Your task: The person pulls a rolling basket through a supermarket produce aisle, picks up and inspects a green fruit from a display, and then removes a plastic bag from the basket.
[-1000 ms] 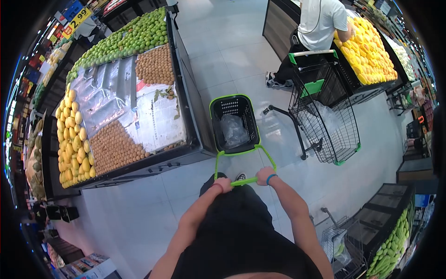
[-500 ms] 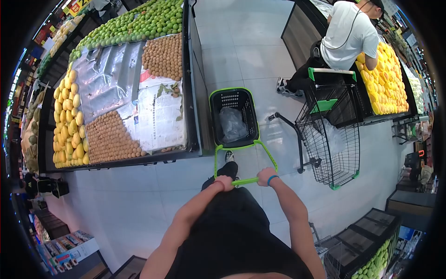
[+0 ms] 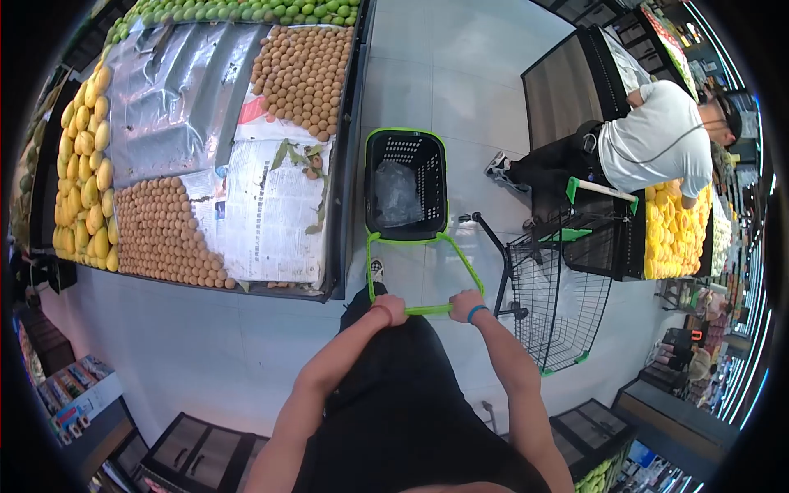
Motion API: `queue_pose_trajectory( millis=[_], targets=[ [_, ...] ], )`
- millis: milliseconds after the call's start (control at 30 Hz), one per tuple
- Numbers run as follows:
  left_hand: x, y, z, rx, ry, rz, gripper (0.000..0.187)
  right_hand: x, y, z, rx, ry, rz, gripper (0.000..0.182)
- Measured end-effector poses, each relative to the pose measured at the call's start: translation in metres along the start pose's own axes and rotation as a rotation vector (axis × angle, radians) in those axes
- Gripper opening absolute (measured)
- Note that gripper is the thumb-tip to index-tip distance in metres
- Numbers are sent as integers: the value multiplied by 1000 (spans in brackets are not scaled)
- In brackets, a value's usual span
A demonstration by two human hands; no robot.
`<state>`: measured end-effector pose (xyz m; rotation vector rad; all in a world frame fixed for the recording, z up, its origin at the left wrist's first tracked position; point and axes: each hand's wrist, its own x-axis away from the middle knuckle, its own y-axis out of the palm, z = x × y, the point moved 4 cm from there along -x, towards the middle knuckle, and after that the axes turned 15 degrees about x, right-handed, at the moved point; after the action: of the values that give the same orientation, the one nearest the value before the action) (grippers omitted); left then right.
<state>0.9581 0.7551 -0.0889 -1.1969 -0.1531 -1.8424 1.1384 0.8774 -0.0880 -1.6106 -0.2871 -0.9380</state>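
Both of my hands are wrapped round the green handle of a black basket [image 3: 374, 193] that stands on the floor ahead of me. My left hand [image 3: 389, 310] grips the left end of the handle's crossbar, and a red band is on that wrist. At the right end of the bar is my right hand [image 3: 467, 305], closed on it, with a blue band on the wrist. A crumpled clear plastic bag [image 3: 398, 194] lies inside the basket.
On the left, a display stand [image 3: 283, 205] holds yellow mangoes [image 3: 85, 181], small brown fruit [image 3: 168, 230] and green fruit [image 3: 246, 11]. To the right are a wire shopping cart [image 3: 559, 308] and a person in a white shirt [image 3: 653, 135] leaning over yellow fruit [image 3: 675, 230].
The view has turned and shifted. The stand looks nearer, and the cart sits lower in view. The person in white leans further over the fruit. Both my hands still hold the handle.
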Motion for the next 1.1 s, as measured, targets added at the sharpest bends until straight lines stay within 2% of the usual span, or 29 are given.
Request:
queue_pose_trajectory(
  millis=[200,400,633,733,800,833,867,933,967,1033,1067,1100],
  targets=[
    [-9,-46,13,95,36,148,35,-26,-41,33,11,-9,-8,23],
    [-23,-63,10,105,-14,151,32,-44,-65,48,66,-105,36,24],
    [-39,-115,11,110,-73,255,28,-81,-88,79,-55,-139,261,24],
    [-53,-143,16,97,-56,373,25,-98,-117,102,-138,-172,377,23],
    [-59,-159,19,131,-30,521,23,-109,-133,114,-195,-176,439,19],
    [-64,-168,22,119,18,660,16,-116,-141,123,-208,-191,452,20],
    [-72,-168,23,118,-2,633,16,-122,-146,132,-234,-198,432,20],
    [-83,-198,34,135,61,820,13,-136,-164,152,-244,-178,528,18],
    [-90,-210,35,138,53,801,13,-145,-170,160,-258,-177,512,18],
    [-97,-236,45,161,154,980,12,-153,-185,180,-330,-207,642,20],
    [-103,-243,49,169,155,961,12,-159,-191,190,-336,-197,625,20],
    [-109,-252,49,188,111,942,12,-165,-200,201,-322,-182,702,22]
  ],
)
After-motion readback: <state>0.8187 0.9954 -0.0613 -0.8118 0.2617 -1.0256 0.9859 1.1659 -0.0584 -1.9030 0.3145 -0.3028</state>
